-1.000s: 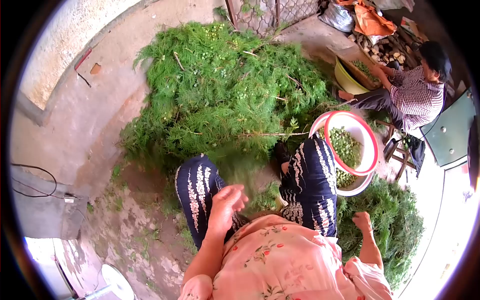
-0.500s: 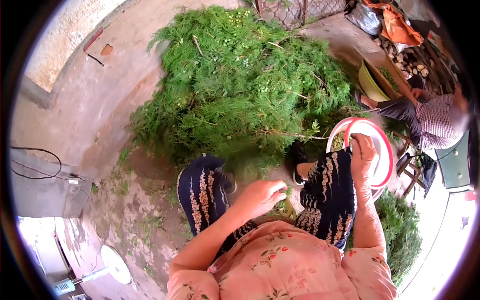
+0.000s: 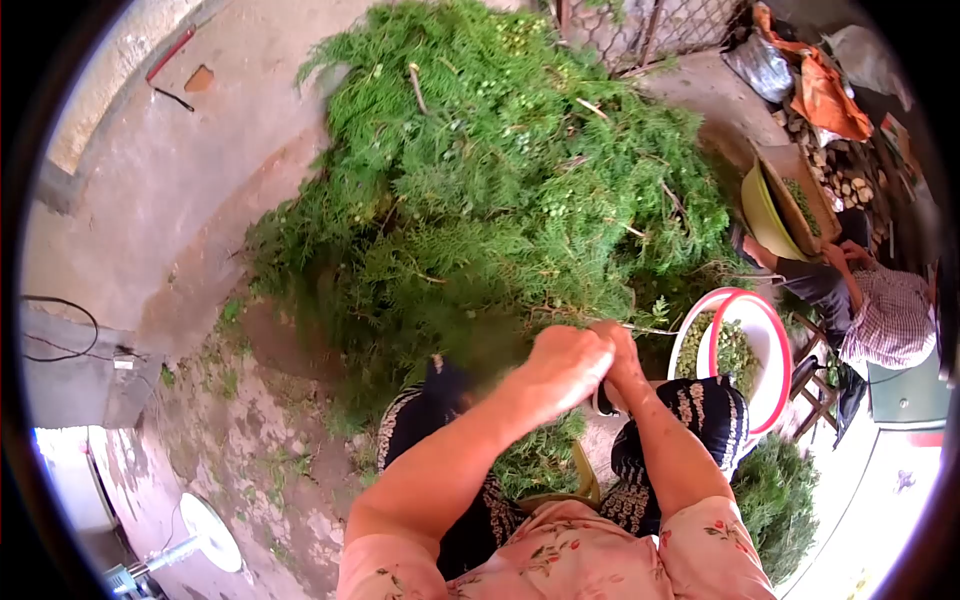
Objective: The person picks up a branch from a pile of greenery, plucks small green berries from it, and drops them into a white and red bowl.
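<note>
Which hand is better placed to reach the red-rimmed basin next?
Right, probably: both hands appear close together, but the right hand is on the side facing the red-rimmed basin; the left hand is farther away.

The top [image 3: 565,560] is pale pink, scattered with small red blooms and dark sprigs. Its sleeves [image 3: 715,540] are short and loose, printed likewise; the arms [image 3: 455,450] are bare below. The trousers [image 3: 705,408] are dark navy — patterned in broken cream bands, clearest on the right leg.
</note>
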The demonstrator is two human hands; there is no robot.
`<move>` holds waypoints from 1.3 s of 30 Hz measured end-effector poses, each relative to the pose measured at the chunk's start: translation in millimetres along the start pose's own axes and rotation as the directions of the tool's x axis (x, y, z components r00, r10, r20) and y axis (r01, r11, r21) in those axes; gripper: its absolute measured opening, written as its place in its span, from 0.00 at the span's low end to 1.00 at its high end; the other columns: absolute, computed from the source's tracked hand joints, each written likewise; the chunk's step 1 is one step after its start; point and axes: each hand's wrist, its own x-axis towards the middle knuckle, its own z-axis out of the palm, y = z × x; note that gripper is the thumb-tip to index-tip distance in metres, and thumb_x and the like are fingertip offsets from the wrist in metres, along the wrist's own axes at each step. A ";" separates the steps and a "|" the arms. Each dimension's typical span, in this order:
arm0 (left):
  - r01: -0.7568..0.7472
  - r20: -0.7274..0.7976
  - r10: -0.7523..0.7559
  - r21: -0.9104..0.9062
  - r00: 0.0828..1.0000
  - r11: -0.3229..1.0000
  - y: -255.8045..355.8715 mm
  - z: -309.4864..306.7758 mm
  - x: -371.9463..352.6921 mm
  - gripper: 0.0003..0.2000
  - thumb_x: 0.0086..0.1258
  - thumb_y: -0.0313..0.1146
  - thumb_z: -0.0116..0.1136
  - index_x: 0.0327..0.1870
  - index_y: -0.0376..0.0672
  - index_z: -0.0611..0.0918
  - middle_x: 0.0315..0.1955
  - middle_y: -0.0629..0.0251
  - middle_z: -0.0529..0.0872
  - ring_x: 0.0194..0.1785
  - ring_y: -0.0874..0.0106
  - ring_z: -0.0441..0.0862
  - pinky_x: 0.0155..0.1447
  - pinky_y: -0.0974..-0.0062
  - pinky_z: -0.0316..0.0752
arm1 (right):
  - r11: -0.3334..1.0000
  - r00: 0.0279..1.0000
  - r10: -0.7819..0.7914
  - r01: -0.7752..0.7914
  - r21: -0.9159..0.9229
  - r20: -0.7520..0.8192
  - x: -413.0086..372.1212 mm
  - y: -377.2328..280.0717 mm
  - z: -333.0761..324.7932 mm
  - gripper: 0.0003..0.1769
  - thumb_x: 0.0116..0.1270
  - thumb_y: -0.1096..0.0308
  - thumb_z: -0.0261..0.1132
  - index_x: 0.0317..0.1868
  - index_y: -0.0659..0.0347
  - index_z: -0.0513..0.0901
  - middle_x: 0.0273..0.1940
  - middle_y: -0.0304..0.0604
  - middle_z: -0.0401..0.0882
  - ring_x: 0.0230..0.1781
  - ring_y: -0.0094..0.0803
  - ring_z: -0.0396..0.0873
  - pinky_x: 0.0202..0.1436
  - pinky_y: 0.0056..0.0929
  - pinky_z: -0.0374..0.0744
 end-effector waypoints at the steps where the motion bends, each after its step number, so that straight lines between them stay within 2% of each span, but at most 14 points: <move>1: -0.014 0.054 0.016 -0.022 0.998 1.000 0.1 -1.7 2.2 0.04 0.56 0.19 0.48 0.31 0.36 0.75 0.18 0.60 0.78 0.21 0.72 0.77 0.21 0.73 0.74 | 1.000 1.000 -0.002 0.002 0.002 0.018 5.7 -5.5 -3.4 0.12 0.53 0.64 0.61 0.33 0.64 0.80 0.34 0.58 0.78 0.37 0.55 0.76 0.39 0.45 0.76; 3: -0.029 0.041 0.032 -0.064 0.999 0.998 5.2 -16.9 5.5 0.05 0.56 0.20 0.48 0.32 0.33 0.76 0.22 0.58 0.78 0.20 0.71 0.76 0.20 0.75 0.74 | 0.979 0.998 -0.033 0.022 -0.203 -0.054 19.5 11.5 21.7 0.15 0.52 0.61 0.62 0.37 0.61 0.79 0.45 0.53 0.76 0.48 0.52 0.74 0.47 0.43 0.73; 5: -0.058 -0.402 0.108 0.135 0.909 0.989 -6.4 14.3 13.0 0.08 0.54 0.21 0.51 0.36 0.31 0.76 0.28 0.54 0.79 0.25 0.69 0.77 0.23 0.76 0.75 | 0.953 1.000 0.022 -0.015 -0.302 0.019 29.1 11.0 32.1 0.16 0.52 0.61 0.62 0.41 0.59 0.77 0.47 0.53 0.75 0.49 0.51 0.73 0.49 0.43 0.72; 10: 0.020 -0.043 -0.014 0.136 0.999 0.990 -3.9 -10.8 20.1 0.11 0.50 0.25 0.57 0.34 0.28 0.79 0.42 0.45 0.78 0.45 0.58 0.78 0.36 0.71 0.79 | 0.902 0.981 0.156 -0.094 -0.422 0.115 45.9 7.1 51.9 0.22 0.53 0.63 0.62 0.50 0.56 0.72 0.51 0.51 0.73 0.53 0.49 0.70 0.55 0.45 0.67; 14: -0.024 -0.283 0.089 0.227 0.955 0.974 -8.9 4.0 13.8 0.14 0.49 0.26 0.59 0.37 0.27 0.79 0.44 0.43 0.78 0.43 0.60 0.79 0.36 0.73 0.79 | 0.876 0.959 0.221 -0.116 -0.469 0.176 60.4 10.1 54.4 0.28 0.54 0.64 0.61 0.57 0.53 0.69 0.54 0.50 0.71 0.56 0.47 0.68 0.59 0.47 0.64; 16: -0.010 -0.381 0.091 0.211 0.920 0.977 -9.1 3.2 8.2 0.15 0.48 0.27 0.61 0.37 0.28 0.79 0.42 0.45 0.79 0.36 0.63 0.82 0.34 0.74 0.79 | 0.883 0.941 0.233 -0.100 -0.458 0.244 62.8 21.3 53.3 0.29 0.54 0.65 0.61 0.58 0.52 0.67 0.53 0.50 0.71 0.56 0.47 0.68 0.60 0.47 0.63; 20: -0.008 -0.162 0.005 -0.023 0.987 1.000 -12.6 -15.1 9.9 0.13 0.47 0.28 0.63 0.34 0.31 0.79 0.31 0.54 0.82 0.27 0.69 0.82 0.30 0.75 0.77 | 0.952 0.976 0.073 -0.007 -0.307 0.203 46.6 23.8 39.3 0.19 0.54 0.59 0.62 0.44 0.60 0.75 0.40 0.52 0.78 0.47 0.47 0.75 0.54 0.43 0.70; 24: 0.012 -0.284 -0.008 0.013 0.959 1.000 -17.6 -14.8 5.7 0.10 0.48 0.28 0.62 0.32 0.36 0.79 0.23 0.61 0.81 0.27 0.68 0.81 0.29 0.75 0.76 | 0.996 0.929 0.066 -0.036 -0.086 0.365 47.3 -12.7 -4.0 0.19 0.54 0.56 0.61 0.39 0.61 0.77 0.39 0.52 0.79 0.44 0.47 0.77 0.48 0.38 0.74; 26: -0.157 -0.554 0.155 0.043 0.818 0.987 -28.3 -12.0 -1.3 0.09 0.48 0.28 0.61 0.31 0.37 0.79 0.22 0.62 0.81 0.27 0.68 0.82 0.29 0.74 0.76 | 0.996 0.883 0.075 -0.093 0.016 0.463 49.6 -25.2 -23.0 0.19 0.54 0.54 0.61 0.38 0.62 0.78 0.38 0.53 0.79 0.43 0.46 0.77 0.45 0.37 0.76; 27: -0.237 -0.670 0.227 0.077 0.707 0.968 -30.3 -11.9 -2.8 0.08 0.49 0.28 0.61 0.30 0.37 0.79 0.22 0.62 0.81 0.27 0.67 0.82 0.29 0.73 0.76 | 0.998 0.894 0.021 0.010 -0.066 0.448 54.4 -21.9 -21.6 0.20 0.53 0.53 0.61 0.38 0.61 0.78 0.39 0.53 0.79 0.43 0.46 0.78 0.46 0.37 0.76; 28: -0.065 -0.398 0.028 -0.080 0.917 0.995 -25.4 -13.1 1.7 0.05 0.50 0.27 0.59 0.28 0.38 0.78 0.21 0.62 0.82 0.27 0.65 0.82 0.28 0.71 0.77 | 0.983 0.899 -0.034 0.109 -0.148 0.437 61.4 -14.4 -14.8 0.21 0.53 0.53 0.61 0.39 0.61 0.78 0.40 0.53 0.79 0.43 0.46 0.78 0.46 0.37 0.76; 31: 0.118 -0.323 -0.118 -0.019 0.939 0.993 -25.4 -22.1 1.4 0.03 0.50 0.26 0.58 0.25 0.39 0.78 0.20 0.62 0.82 0.25 0.64 0.82 0.27 0.70 0.76 | 0.990 0.946 -0.058 0.095 -0.102 0.319 61.2 -50.7 -55.6 0.20 0.51 0.52 0.62 0.37 0.59 0.78 0.36 0.53 0.80 0.38 0.48 0.79 0.44 0.37 0.76; 36: 0.146 -0.640 -0.304 -0.288 0.706 0.946 -25.3 -39.3 -3.4 0.08 0.60 0.37 0.57 0.24 0.45 0.78 0.20 0.61 0.81 0.25 0.59 0.80 0.28 0.63 0.72 | 0.980 0.976 -0.180 0.189 0.065 -0.118 53.1 -68.5 -100.6 0.12 0.48 0.66 0.62 0.33 0.63 0.77 0.27 0.54 0.77 0.28 0.48 0.78 0.35 0.37 0.76; 39: 0.146 -0.589 -0.525 -0.569 0.614 0.809 -31.0 -46.7 -6.7 0.08 0.61 0.36 0.59 0.28 0.42 0.80 0.21 0.64 0.82 0.21 0.71 0.77 0.25 0.72 0.70 | 0.956 0.898 -0.246 0.287 0.063 -0.364 44.9 -75.3 -120.2 0.12 0.47 0.69 0.63 0.35 0.64 0.79 0.30 0.54 0.77 0.31 0.49 0.77 0.36 0.39 0.76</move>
